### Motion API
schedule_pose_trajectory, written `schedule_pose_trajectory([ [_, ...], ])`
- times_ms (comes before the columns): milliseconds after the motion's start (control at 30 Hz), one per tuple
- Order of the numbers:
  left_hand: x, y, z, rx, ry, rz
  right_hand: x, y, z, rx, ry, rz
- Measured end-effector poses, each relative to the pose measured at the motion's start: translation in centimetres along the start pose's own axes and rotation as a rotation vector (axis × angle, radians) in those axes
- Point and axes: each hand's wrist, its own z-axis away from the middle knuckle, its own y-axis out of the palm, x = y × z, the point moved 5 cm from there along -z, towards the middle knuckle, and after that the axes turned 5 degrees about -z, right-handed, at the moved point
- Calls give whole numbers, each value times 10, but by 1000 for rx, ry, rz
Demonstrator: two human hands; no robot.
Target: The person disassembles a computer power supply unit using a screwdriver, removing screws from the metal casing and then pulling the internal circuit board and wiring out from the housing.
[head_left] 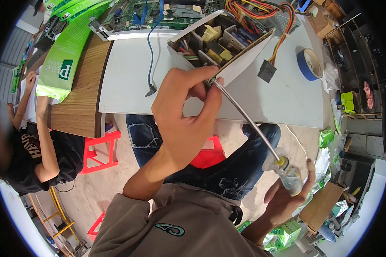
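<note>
An opened computer power supply [218, 43] lies tilted on the white tabletop, its inner parts and bundled wires exposed. My left hand [180, 111] pinches its near corner between thumb and forefinger. Right at those fingertips is the tip of a long screwdriver [248, 122]; whether a screw sits under it is hidden. The shaft slants down to the right. Its handle, wrapped in clear plastic, lies in my right hand [287, 199], below the table's front edge.
A green circuit board [158, 17] in a metal tray stands at the back. Nearby are a blue cable [150, 64], a black connector [267, 70] and a blue tape roll [309, 64]. A person [34, 145] sits at the left by a green bag [62, 60]. Boxes [319, 207] crowd the right.
</note>
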Motion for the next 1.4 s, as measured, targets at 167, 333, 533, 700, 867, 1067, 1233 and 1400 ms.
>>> schedule_pose_trajectory([
  [167,-1,-3,-2,72,-37,15,-6,-6,3,-112,-153,31],
  [333,-3,-5,-4,183,10,-21,-14,-5,-2,10,-82,-34],
  [533,-3,-6,-2,216,29,-27,-24,-10,9,-83,98,-42],
  [700,-10,-11,-11,210,128,-167,-23,-3,2,-21,-147,-66],
  [867,-30,-18,-25,235,418,-479,-26,-3,6,-42,184,-136],
  [1067,-39,-22,-32,312,542,-486,-23,-9,9,-53,-223,135],
  [1233,-41,-22,-33,309,651,-574,-26,-22,15,-214,-136,114],
  [1400,-39,-21,-35,319,756,-562,-45,-9,23,-156,-11,69],
])
